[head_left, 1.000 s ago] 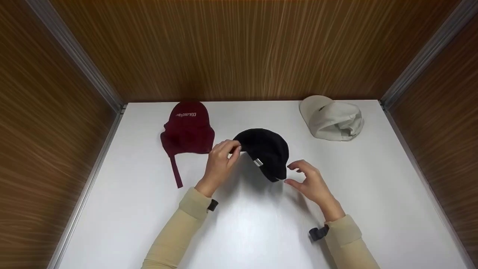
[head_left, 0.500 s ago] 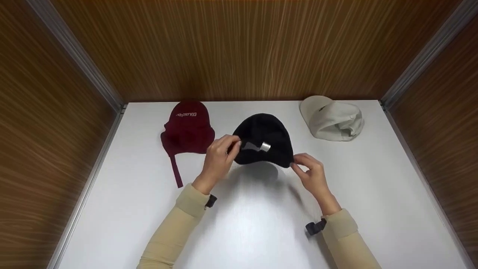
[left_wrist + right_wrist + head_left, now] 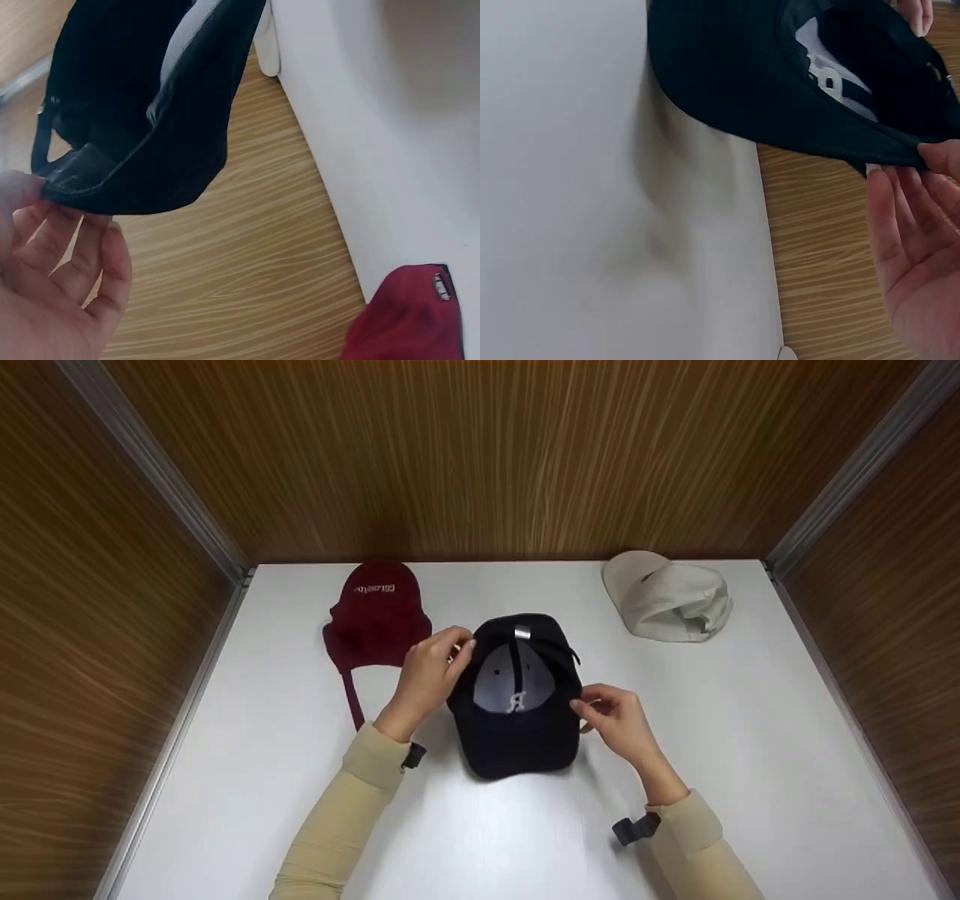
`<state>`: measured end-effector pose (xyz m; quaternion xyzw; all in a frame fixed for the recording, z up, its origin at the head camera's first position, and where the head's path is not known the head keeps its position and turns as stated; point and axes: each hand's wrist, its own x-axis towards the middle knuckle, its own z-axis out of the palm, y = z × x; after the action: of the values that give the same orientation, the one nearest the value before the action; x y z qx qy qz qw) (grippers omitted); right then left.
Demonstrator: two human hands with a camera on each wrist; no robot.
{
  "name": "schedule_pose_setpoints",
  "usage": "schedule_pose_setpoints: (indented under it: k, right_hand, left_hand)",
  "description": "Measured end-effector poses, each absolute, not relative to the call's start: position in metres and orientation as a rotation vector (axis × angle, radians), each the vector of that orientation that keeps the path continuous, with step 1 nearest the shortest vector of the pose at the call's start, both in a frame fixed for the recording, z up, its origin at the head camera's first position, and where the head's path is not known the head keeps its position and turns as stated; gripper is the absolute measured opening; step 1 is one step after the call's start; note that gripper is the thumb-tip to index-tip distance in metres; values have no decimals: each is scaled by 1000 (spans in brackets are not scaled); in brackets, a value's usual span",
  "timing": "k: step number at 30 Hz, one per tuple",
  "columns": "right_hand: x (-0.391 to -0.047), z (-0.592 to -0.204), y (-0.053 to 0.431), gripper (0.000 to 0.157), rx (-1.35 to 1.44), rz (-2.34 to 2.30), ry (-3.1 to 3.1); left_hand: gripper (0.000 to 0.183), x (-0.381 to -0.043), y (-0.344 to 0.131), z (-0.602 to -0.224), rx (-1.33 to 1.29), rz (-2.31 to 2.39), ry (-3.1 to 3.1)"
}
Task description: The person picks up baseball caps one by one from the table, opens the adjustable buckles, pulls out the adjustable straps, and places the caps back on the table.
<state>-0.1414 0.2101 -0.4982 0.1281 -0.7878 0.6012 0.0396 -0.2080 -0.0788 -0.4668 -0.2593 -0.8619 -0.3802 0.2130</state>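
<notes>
A black baseball cap (image 3: 517, 742) is held over the middle of the white table, its inside facing up and its brim toward the person. Pale lining and a white stitched letter show inside it, with a small silver tag at the far edge. My left hand (image 3: 433, 675) pinches the cap's edge on the left; in the left wrist view the thumb and fingers of this hand (image 3: 64, 262) grip the band near the back strap. On the other side my right hand (image 3: 619, 720) pinches the edge close to the brim, thumb on top and fingers beneath.
A dark red cap (image 3: 379, 622) with a hanging strap lies at the back left of the white table (image 3: 247, 750). At the back right lies a cream cap (image 3: 667, 596). Wood-grain panels (image 3: 480, 457) enclose the table at the back and sides.
The right hand has taken hold of the black cap's edge. Between both hands the cap has turned over, so its inside now faces up and its brim points toward the person.
</notes>
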Motion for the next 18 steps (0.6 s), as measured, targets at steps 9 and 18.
schedule_pose_setpoints:
  k: [9,18]
  right_hand:
    - [-149,-528,216,11,227,2016,-2579]
    - [-154,-548,217,12,170,1950,-2700]
  left_hand:
    - [12,-216,-76,-494,-663,-954,-2585]
    - [14,-219,-68,-518,-708,-837,-2703]
